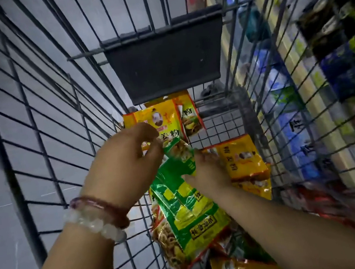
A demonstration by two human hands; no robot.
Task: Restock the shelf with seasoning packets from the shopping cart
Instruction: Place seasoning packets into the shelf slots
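Observation:
Both arms reach down into a wire shopping cart (40,142). My left hand (127,163), with two bracelets on the wrist, pinches the top corner of a green seasoning packet (179,157). My right hand (205,171) grips the same green packets from the right side. Below them lies a stack of green and yellow packets (185,221). Yellow packets (164,117) rest at the far end of the cart floor, and another yellow packet (243,161) lies at the right. The image is blurred.
A dark plastic flap (167,59) hangs at the cart's far end. Store shelves (325,78) with blue, green and dark packaged goods run along the right, outside the cart wall. Grey floor shows through the wires on the left.

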